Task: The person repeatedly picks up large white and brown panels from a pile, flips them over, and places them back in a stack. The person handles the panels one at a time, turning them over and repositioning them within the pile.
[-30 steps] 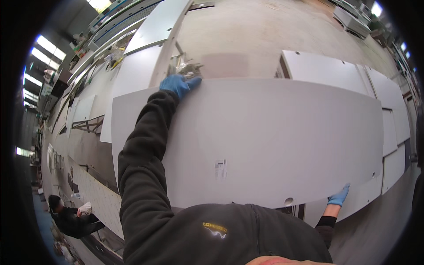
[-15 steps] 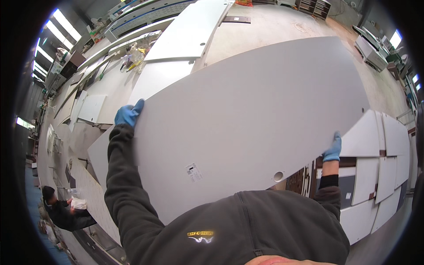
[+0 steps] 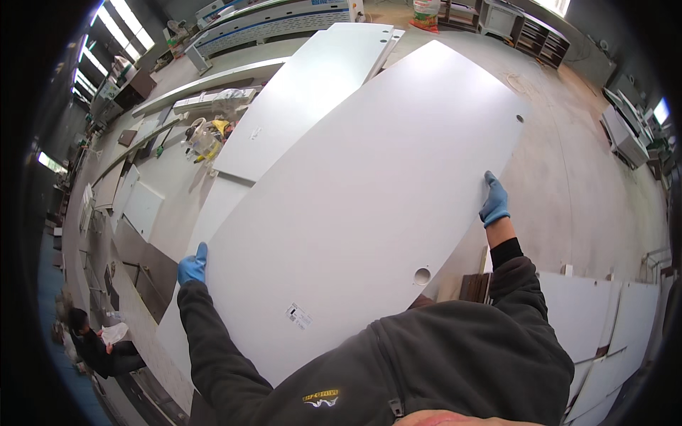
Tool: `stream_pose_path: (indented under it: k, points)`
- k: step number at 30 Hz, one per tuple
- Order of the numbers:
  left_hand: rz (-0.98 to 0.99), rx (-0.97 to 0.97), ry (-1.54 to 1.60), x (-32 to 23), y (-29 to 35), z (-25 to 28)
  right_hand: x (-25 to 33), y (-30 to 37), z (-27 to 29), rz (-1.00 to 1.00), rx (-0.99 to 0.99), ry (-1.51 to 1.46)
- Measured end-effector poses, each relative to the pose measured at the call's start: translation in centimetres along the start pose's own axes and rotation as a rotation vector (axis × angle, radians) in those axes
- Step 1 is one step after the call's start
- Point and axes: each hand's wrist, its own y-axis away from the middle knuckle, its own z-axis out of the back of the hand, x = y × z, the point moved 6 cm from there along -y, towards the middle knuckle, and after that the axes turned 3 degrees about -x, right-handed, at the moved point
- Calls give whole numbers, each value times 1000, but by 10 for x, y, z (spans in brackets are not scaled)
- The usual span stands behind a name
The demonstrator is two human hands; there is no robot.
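I carry a large white board (image 3: 369,192) flat in front of me, its long axis running from lower left to upper right. My left hand (image 3: 192,265), in a blue glove, grips its left long edge. Gripping the opposite long edge is my right hand (image 3: 494,200), also blue-gloved. Near my body the board has a round hole (image 3: 423,275) and a small label (image 3: 299,315); a smaller hole (image 3: 520,118) sits at the far corner.
Another white board (image 3: 305,89) lies on the work surface beyond. Tools and a yellow item (image 3: 202,138) sit at upper left. White panels (image 3: 604,319) lean at lower right. A person (image 3: 96,344) sits at lower left. Shelving (image 3: 526,25) stands far back.
The board has swung from lying crosswise to pointing away up and right. My left hand moved down and closer to me; my right hand rose along the right edge.
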Motion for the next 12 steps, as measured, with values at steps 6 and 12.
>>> stream_pose_path:
  k: [6, 12]
  points:
    - [123, -15, 42, -12, -40, -26, 3, -101, -138, -99, 62, 97]
    - [228, 18, 26, -7, -111, -72, -31, -201, -262, -133, 216, 138]
